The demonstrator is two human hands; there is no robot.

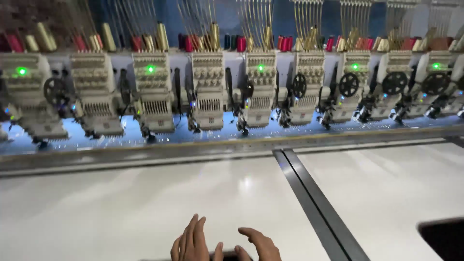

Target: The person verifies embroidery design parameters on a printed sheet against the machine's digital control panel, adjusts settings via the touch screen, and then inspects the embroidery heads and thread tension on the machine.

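Note:
Both of my hands show at the bottom edge of the view, over a white glossy table (145, 208). My left hand (192, 242) has its fingers stretched forward, close together, and holds nothing. My right hand (263, 244) is beside it with the fingers curved towards the left hand. A small dark object lies between the two hands at the frame's edge; what it is cannot be told. Ahead stands a long row of several embroidery machine heads (208, 92) with green lamps.
A dark metal rail (314, 203) runs diagonally across the table from the machine to the near right. Thread cones (241, 43) in red, gold and dark colours line the top of the machine. A dark opening (444, 237) sits at the lower right.

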